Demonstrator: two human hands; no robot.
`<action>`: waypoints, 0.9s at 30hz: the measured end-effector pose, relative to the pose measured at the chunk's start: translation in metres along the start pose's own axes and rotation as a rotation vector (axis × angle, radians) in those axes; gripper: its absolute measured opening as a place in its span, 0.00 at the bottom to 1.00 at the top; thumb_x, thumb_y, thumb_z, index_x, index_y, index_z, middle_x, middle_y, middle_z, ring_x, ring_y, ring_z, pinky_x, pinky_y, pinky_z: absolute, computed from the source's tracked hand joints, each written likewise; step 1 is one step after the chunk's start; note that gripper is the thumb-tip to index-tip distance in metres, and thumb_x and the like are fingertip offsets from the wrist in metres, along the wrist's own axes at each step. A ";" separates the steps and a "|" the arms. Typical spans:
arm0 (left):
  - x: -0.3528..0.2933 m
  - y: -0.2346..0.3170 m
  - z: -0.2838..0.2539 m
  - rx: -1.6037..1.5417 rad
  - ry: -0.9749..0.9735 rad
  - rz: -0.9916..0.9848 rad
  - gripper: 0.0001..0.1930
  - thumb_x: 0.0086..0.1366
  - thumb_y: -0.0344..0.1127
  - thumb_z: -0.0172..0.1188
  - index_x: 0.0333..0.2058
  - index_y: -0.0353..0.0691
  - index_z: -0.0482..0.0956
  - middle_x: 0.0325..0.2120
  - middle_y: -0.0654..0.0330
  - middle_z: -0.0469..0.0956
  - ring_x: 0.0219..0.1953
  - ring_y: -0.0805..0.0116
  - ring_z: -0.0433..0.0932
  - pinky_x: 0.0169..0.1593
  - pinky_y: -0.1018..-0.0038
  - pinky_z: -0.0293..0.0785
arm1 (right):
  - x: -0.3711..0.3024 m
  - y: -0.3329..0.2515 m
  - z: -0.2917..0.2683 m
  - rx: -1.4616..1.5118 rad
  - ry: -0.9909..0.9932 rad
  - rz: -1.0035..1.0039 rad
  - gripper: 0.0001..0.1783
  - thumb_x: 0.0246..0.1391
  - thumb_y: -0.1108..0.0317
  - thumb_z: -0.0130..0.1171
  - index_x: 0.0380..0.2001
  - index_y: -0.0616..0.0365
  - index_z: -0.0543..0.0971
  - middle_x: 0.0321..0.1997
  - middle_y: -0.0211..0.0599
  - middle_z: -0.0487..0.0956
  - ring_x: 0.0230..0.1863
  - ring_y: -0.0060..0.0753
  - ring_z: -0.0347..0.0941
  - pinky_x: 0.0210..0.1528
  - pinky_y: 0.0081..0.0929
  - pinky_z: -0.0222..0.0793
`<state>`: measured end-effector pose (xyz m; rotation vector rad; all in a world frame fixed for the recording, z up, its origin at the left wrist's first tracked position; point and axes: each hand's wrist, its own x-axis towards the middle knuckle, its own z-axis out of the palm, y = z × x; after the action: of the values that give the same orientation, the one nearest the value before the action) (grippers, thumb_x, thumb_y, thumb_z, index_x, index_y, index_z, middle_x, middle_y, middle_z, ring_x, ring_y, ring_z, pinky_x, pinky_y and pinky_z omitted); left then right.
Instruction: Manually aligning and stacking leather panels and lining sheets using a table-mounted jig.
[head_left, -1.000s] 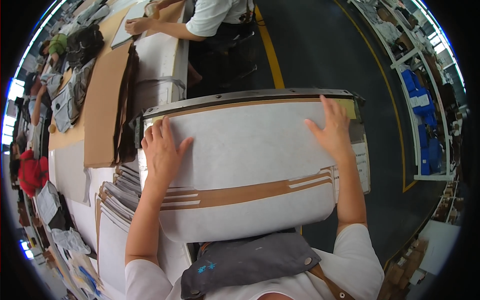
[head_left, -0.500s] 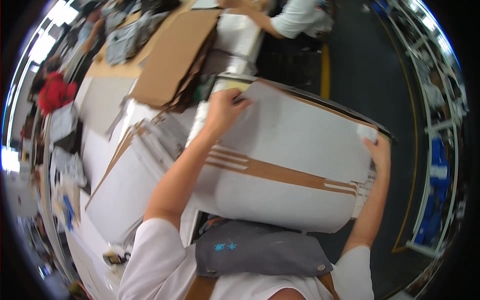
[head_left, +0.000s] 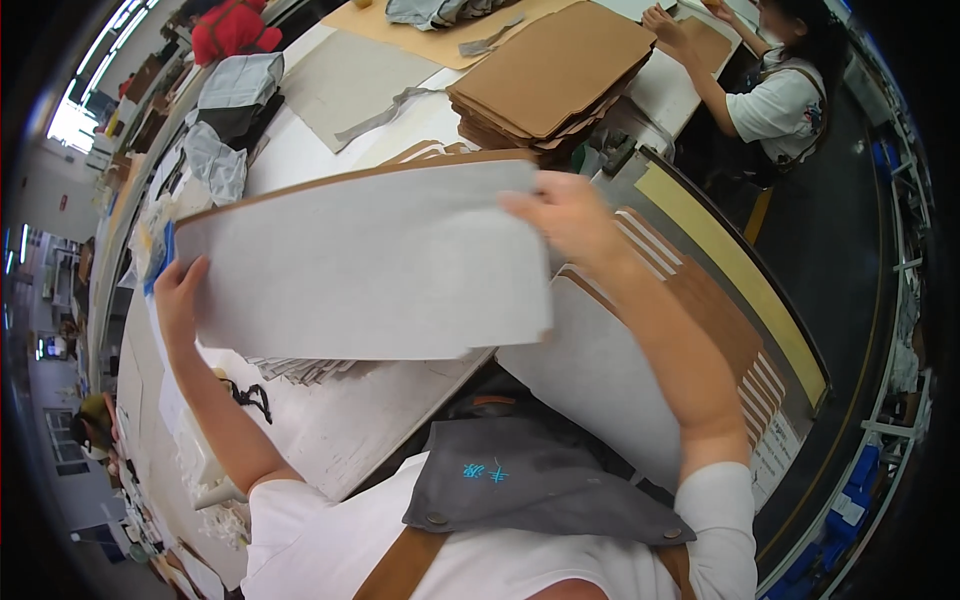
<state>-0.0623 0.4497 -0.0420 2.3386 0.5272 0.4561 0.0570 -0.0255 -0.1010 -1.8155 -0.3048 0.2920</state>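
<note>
A large white-faced sheet with a brown edge (head_left: 370,265) is held up between my two hands, above the white worktable. My left hand (head_left: 180,295) grips its left end, thumb on the white face. At the upper right corner my right hand (head_left: 565,215) pinches it, slightly blurred. Below the sheet, the edges of a stack of similar sheets (head_left: 305,370) stick out. To the right, white-faced sheets with brown strips (head_left: 600,385) lie overlapped, beside a grey board with a yellow band (head_left: 715,260).
A pile of brown sheets (head_left: 555,70) stands at the far side. A co-worker in a white shirt (head_left: 775,110) sits at the back right, hands raised. Grey fabric pieces (head_left: 235,100) lie at the far left. Racks with blue bins (head_left: 850,495) line the right aisle.
The top sheet has been lifted off the grey board and carried left over the worktable, uncovering the yellow band. Both hands still hold it. The view has turned to the right.
</note>
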 end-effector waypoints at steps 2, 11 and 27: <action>0.000 -0.032 -0.015 -0.067 0.033 -0.057 0.11 0.60 0.36 0.64 0.31 0.32 0.80 0.21 0.70 0.74 0.26 0.82 0.66 0.30 0.82 0.63 | 0.028 -0.002 0.052 0.126 -0.074 0.058 0.14 0.53 0.64 0.61 0.28 0.68 0.78 0.23 0.37 0.78 0.20 0.23 0.74 0.25 0.26 0.71; -0.001 0.017 0.089 0.299 0.158 0.271 0.21 0.53 0.30 0.68 0.47 0.33 0.77 0.43 0.51 0.76 0.42 0.61 0.76 0.44 0.70 0.73 | -0.021 0.042 0.019 -0.136 0.190 -0.142 0.14 0.55 0.67 0.56 0.43 0.64 0.77 0.31 0.41 0.81 0.34 0.36 0.79 0.36 0.26 0.73; -0.183 0.249 0.322 0.086 -0.998 1.270 0.27 0.42 0.34 0.74 0.42 0.38 0.74 0.35 0.58 0.71 0.42 0.58 0.71 0.45 0.66 0.65 | -0.283 0.077 -0.067 -0.859 0.465 0.098 0.32 0.44 0.63 0.67 0.55 0.58 0.71 0.60 0.36 0.66 0.62 0.41 0.58 0.62 0.39 0.52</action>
<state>-0.0118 0.0147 -0.1293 2.3235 -1.4527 -0.2616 -0.1796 -0.2065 -0.1468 -2.6727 0.0065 -0.2477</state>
